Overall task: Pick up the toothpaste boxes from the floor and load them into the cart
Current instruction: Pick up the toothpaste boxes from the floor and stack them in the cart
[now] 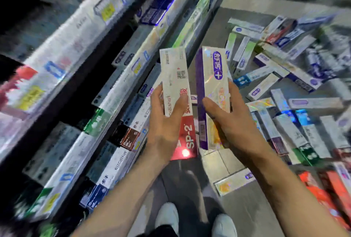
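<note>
Gripping white-red box (175,82) left hand (164,120) | purple-edged box (212,92) right hand (228,122)

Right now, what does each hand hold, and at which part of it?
The left hand grips the white and red box around its middle. The right hand grips the purple-edged box around its middle too.
</note>
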